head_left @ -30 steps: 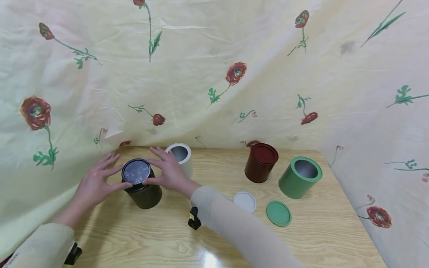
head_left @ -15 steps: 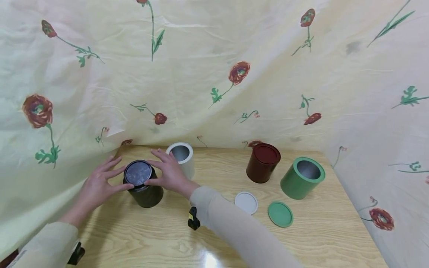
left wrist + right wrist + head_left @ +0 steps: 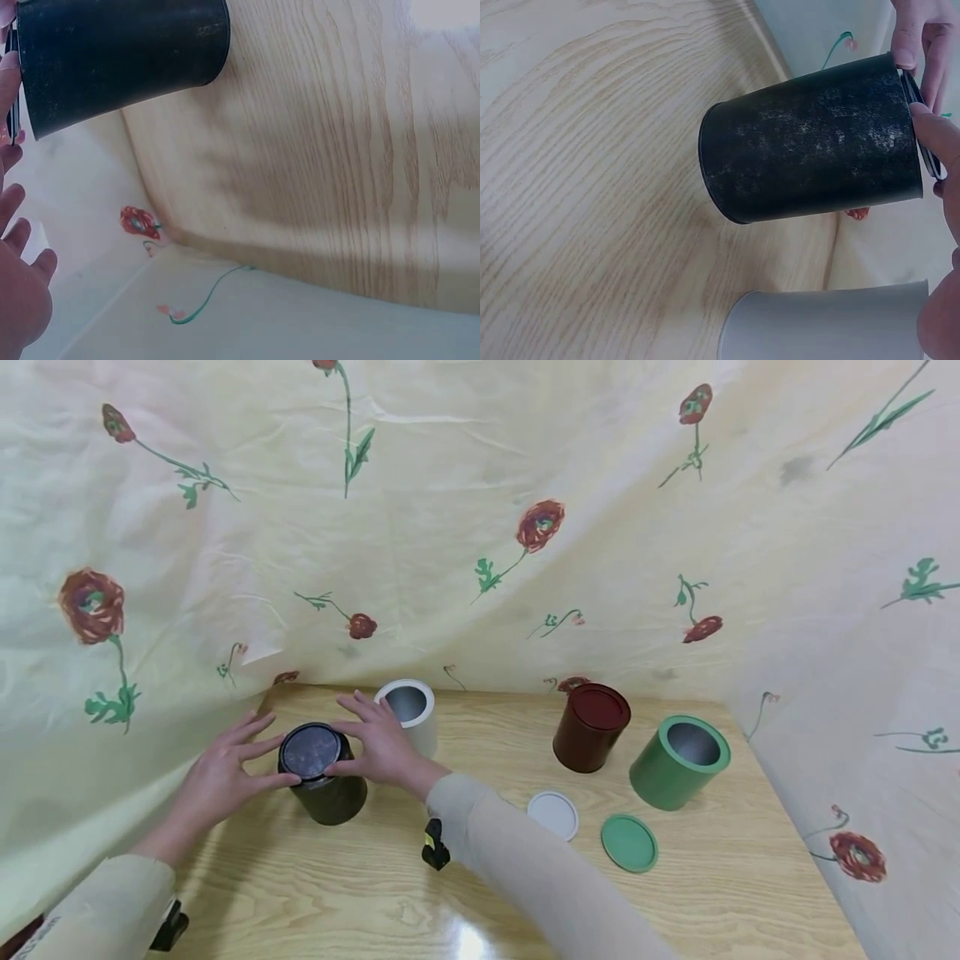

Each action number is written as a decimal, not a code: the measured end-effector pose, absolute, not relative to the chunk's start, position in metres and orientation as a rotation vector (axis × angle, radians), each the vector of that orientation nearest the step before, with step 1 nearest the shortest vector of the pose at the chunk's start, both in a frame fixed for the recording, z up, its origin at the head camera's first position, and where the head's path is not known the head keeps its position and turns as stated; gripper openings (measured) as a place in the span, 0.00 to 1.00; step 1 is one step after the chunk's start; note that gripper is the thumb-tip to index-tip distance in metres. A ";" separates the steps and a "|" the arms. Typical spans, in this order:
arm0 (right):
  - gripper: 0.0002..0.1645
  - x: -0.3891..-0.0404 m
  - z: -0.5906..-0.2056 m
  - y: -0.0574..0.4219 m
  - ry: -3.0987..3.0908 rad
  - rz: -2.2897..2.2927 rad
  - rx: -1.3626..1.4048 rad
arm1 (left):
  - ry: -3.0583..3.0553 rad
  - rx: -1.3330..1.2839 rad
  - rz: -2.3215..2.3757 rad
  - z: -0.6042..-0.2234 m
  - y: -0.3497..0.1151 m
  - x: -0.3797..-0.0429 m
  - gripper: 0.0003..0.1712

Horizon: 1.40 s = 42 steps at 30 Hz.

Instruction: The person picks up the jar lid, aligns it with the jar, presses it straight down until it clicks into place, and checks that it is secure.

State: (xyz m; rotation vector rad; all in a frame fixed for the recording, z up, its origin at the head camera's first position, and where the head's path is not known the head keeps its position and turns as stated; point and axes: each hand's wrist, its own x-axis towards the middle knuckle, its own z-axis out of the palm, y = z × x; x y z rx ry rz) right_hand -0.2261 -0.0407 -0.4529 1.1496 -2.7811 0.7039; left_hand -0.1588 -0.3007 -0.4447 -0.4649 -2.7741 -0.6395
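Note:
A round black lid (image 3: 311, 752) is held at the mouth of a black can (image 3: 330, 803) at the left of the table. My left hand (image 3: 217, 777) pinches the lid's left edge with thumb and fingers. On the opposite edge, my right hand (image 3: 378, 747) grips it the same way. In the right wrist view the lid (image 3: 922, 124) is slightly tilted against the can's rim, with a thin gap showing. The can (image 3: 810, 142) stands upright on the table. Behind my right hand is an uncovered white can (image 3: 423, 731), partly hidden by the fingers.
To the right stand a dark red can (image 3: 581, 739) with its lid on and an uncovered green can (image 3: 663, 777). A white lid (image 3: 553, 816) and a green lid (image 3: 629, 843) lie flat in front of them. Flowered cloth (image 3: 450, 560) hangs behind the wooden table (image 3: 360, 893).
The black lid has come down slightly toward the can's rim, both hands still gripping it. The head view has shifted a little. The other cans and lids stay put.

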 end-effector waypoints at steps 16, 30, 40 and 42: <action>0.39 -0.228 -0.450 -0.037 -2.864 0.666 1.183 | -2.902 -0.501 -0.655 -0.438 -0.304 -0.166 0.42; 0.37 -0.227 -0.450 -0.038 -2.871 0.598 1.188 | -2.998 -0.463 -0.676 -0.436 -0.303 -0.169 0.42; 0.36 -0.227 -0.450 -0.035 -2.854 0.598 1.206 | -2.970 -0.494 -0.675 -0.435 -0.300 -0.166 0.43; 0.35 -0.226 -0.449 -0.035 -2.851 0.594 1.217 | -2.975 -0.503 -0.671 -0.435 -0.299 -0.166 0.43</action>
